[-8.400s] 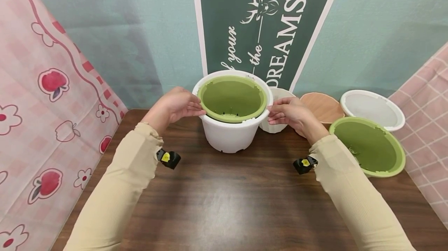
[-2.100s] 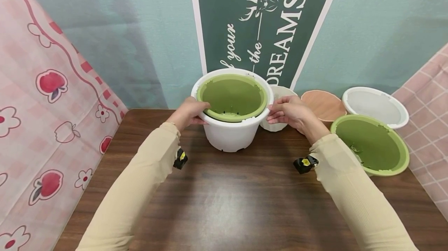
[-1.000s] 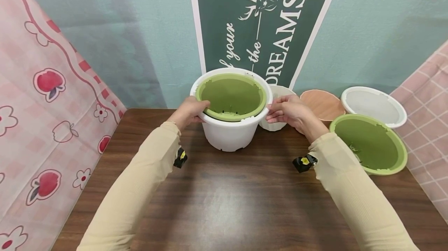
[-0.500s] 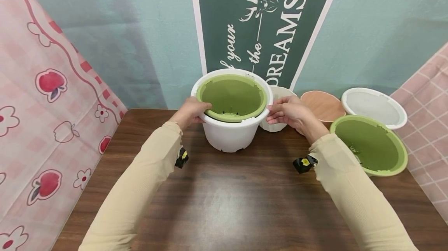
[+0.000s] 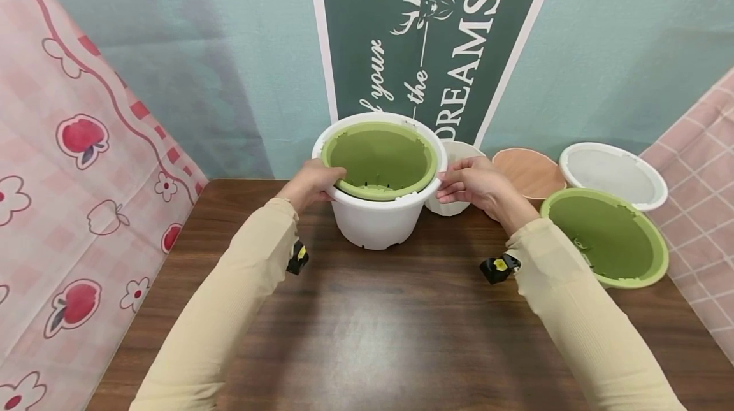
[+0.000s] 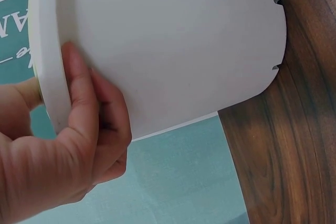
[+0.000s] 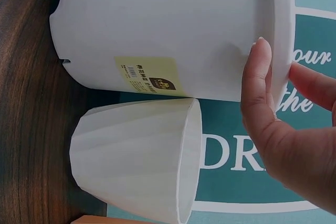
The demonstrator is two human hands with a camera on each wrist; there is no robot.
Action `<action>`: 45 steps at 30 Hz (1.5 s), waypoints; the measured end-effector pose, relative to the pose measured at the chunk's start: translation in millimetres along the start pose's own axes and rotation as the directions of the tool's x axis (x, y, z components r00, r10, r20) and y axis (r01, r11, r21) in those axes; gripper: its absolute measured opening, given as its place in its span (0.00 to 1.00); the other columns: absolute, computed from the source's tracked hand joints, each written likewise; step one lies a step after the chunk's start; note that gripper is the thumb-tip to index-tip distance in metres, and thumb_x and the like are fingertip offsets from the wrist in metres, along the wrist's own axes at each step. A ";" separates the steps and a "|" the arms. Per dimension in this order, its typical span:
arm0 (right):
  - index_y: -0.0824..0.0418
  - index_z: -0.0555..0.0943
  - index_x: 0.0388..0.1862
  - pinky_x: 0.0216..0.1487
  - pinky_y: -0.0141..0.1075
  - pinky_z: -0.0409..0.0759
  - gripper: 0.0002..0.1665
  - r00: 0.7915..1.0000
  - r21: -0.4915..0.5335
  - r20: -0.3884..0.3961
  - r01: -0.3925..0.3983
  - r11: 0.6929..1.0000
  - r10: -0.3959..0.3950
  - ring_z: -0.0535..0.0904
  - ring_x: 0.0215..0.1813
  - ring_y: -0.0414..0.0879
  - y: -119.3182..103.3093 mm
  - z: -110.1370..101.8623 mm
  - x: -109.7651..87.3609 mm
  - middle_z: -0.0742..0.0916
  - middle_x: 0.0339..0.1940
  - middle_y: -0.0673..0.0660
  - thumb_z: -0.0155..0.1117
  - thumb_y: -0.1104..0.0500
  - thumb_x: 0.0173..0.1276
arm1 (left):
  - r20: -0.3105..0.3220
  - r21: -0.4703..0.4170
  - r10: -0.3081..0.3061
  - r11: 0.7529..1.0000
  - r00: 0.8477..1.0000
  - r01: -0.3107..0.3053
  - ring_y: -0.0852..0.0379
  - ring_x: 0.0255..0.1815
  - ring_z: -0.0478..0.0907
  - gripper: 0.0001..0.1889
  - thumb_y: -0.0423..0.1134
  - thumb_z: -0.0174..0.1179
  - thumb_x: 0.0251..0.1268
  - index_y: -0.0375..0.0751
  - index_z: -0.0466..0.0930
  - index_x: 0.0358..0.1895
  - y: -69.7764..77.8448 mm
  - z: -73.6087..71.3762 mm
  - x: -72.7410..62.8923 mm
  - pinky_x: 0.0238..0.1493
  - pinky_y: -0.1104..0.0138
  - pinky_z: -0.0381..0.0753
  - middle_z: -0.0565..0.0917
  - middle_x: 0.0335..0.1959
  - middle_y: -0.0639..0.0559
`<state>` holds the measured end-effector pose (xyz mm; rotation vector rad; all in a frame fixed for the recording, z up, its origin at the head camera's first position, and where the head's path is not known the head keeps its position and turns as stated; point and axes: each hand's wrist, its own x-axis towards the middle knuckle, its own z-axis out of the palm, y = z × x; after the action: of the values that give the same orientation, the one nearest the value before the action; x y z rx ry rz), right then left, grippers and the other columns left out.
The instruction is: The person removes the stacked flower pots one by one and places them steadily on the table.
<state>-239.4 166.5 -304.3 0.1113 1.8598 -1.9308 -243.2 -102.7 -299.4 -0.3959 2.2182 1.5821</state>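
A large white plastic flower pot [image 5: 373, 226] stands upright on the table near the back wall, with a green flower pot [image 5: 381, 151] nested inside it. My left hand [image 5: 312, 183] grips the white pot's rim on the left, thumb over the top and fingers curled beneath, as the left wrist view confirms. On the opposite side, my right hand [image 5: 474, 185] pinches the rim between thumb and fingers. A yellow label [image 7: 152, 76] shows on the white pot's side in the right wrist view. The green pot's lower part is hidden inside the white one.
Close to the right of the nested pots stands a smaller ribbed white pot [image 7: 136, 156]. Further right are a terracotta-coloured pot [image 5: 527, 172], another white pot [image 5: 613, 172] and a second green pot [image 5: 608, 239]. Cloth walls bound the brown wooden table [image 5: 367, 334].
Compared with the oldest frame, my left hand has moved in to the right and its thumb now lies over the rim. The right hand and the pots have stayed in place.
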 end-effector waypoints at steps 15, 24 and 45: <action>0.71 0.63 0.37 0.31 0.37 0.82 0.05 1.000 0.011 0.004 -0.003 1.000 0.003 0.80 0.22 0.46 -0.7 0.3 -0.3 0.81 0.20 0.60 0.49 0.72 0.66 | 0.034 0.004 0.000 1.000 0.999 0.000 0.56 0.23 0.76 0.24 0.29 0.48 0.60 0.24 0.59 0.59 -0.3 -1.7 1.3 0.34 0.66 0.81 0.72 0.35 0.41; 0.71 0.63 0.38 0.31 0.37 0.82 0.05 1.000 0.012 0.004 -0.004 1.000 0.004 0.80 0.22 0.46 -1.1 0.9 -0.8 0.81 0.20 0.60 0.49 0.72 0.66 | 0.054 -0.003 0.003 1.000 0.999 -0.003 0.56 0.24 0.75 0.24 0.29 0.48 0.60 0.24 0.58 0.60 -1.2 -3.3 2.9 0.34 0.66 0.81 0.71 0.35 0.42; 0.71 0.63 0.37 0.30 0.37 0.82 0.06 1.000 0.013 -0.002 -0.001 1.000 0.001 0.80 0.22 0.46 -0.1 -0.1 0.7 0.81 0.20 0.60 0.50 0.72 0.66 | -0.002 0.034 -0.009 0.999 1.000 0.009 0.54 0.29 0.77 0.26 0.34 0.56 0.60 0.26 0.61 0.60 -0.5 -0.3 0.5 0.34 0.67 0.81 0.74 0.43 0.39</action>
<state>-240.1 166.4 -304.5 0.1181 1.8489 -1.9426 -243.4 -103.2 -300.0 -0.3968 2.2382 1.5379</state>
